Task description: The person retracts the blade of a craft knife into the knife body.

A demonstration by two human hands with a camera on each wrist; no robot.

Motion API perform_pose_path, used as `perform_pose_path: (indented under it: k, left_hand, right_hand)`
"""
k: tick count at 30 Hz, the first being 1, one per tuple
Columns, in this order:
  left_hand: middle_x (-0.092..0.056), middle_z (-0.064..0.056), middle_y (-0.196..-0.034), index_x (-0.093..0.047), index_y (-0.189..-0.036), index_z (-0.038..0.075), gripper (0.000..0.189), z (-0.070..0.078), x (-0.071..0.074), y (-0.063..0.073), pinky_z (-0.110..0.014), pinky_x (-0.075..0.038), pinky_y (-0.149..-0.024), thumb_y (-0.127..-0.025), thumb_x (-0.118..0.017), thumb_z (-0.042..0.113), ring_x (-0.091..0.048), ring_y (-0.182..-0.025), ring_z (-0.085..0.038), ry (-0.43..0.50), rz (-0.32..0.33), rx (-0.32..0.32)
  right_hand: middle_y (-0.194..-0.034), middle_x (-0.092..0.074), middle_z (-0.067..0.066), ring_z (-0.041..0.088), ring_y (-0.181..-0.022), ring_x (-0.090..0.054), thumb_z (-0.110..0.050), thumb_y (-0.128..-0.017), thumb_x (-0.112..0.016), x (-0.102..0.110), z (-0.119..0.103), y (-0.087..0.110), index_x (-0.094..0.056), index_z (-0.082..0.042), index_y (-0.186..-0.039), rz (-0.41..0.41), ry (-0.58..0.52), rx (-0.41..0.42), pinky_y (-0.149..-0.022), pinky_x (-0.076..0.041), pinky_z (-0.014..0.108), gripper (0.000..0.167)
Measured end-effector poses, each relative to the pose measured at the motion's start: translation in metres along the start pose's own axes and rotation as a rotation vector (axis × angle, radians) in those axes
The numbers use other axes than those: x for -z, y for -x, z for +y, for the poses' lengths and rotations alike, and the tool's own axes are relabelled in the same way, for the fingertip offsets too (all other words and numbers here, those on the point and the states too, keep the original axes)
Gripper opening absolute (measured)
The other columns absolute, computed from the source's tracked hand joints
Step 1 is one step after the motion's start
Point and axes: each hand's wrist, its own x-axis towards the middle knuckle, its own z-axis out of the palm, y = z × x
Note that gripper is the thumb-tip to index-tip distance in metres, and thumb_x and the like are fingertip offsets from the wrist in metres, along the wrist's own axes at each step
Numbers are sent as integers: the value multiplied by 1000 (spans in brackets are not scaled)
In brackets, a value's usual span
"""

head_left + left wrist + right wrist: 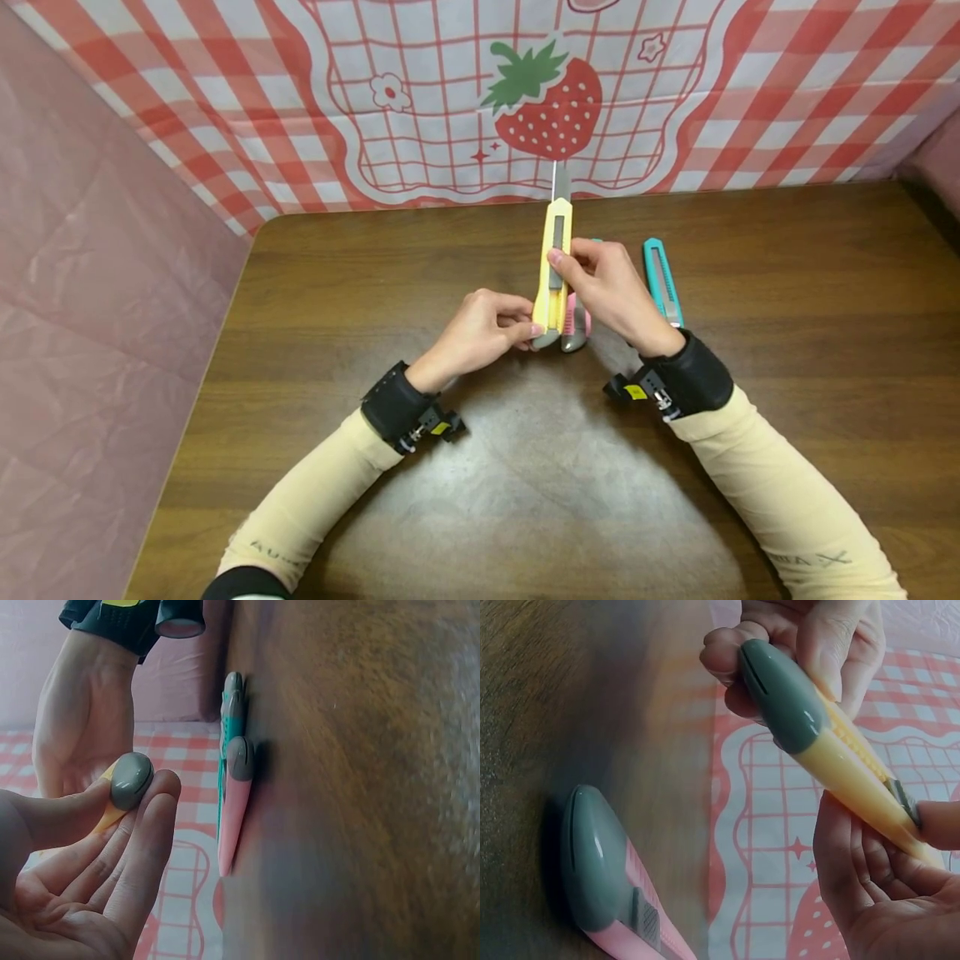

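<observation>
A yellow box cutter (545, 279) is held up above the table, its blade (561, 182) extended and pointing away from me. My left hand (480, 329) pinches its grey end cap (132, 780) between thumb and fingers. Around the middle of the handle, my right hand (611, 287) grips with the fingers behind, and its thumb presses on the dark slider (904, 801). Below the held cutter, a pink box cutter (592, 855) with a grey cap lies on the table, partly hidden in the head view. A teal box cutter (654, 262) lies to the right, beyond my right wrist.
The brown wooden table (300, 275) runs back to a red-and-white checked cloth (255, 108) with a strawberry print. A small teal piece (596, 241) shows behind my right hand. Pink fabric (90, 292) hangs along the left side.
</observation>
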Motion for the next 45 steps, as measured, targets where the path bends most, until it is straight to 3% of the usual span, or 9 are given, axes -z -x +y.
perform_pose_path:
  k: [10,17,26,34,45]
  left_hand:
    - [-76,-12,-86,-73,-103,3,14,2,2,-1,-40,-62,-69,-90,-70,8,-73,-70,-18,-44,36,-10]
    - [-76,-12,-85,-74,-103,4,14,3,2,0,-35,-61,-65,-90,-71,10,-74,-74,-27,-37,24,-6]
    - [-76,-13,-86,-73,-104,3,15,5,1,2,-45,-61,-69,-90,-70,8,-74,-75,-29,-3,18,-3]
    - [-75,-17,-87,-72,-103,-1,14,4,2,1,-42,-62,-70,-90,-69,4,-74,-74,-27,55,27,-1]
    - [-75,-17,-87,-72,-100,-1,13,4,1,0,-43,-62,-71,-89,-70,5,-72,-68,-15,64,56,9]
  right_hand:
    - [-87,-68,21,9,-64,-64,-31,-104,-48,-2,-1,0,-68,3,-105,2,-46,-31,-62,-56,24,39]
    - [-79,-67,18,12,-64,-63,-30,-104,-50,-1,-1,1,-71,1,-94,14,-18,-9,-59,-49,19,39]
    - [-73,-65,16,16,-64,-61,-27,-103,-52,0,-3,1,-71,0,-92,16,15,30,-57,-44,18,34]
    - [-92,-70,19,1,-69,-59,-23,-101,-55,0,-3,2,-68,2,-107,-26,-22,15,-62,-45,15,29]
    - [-93,-70,18,5,-70,-58,-25,-103,-52,-1,-3,2,-66,2,-112,-22,-10,18,-61,-44,16,31]
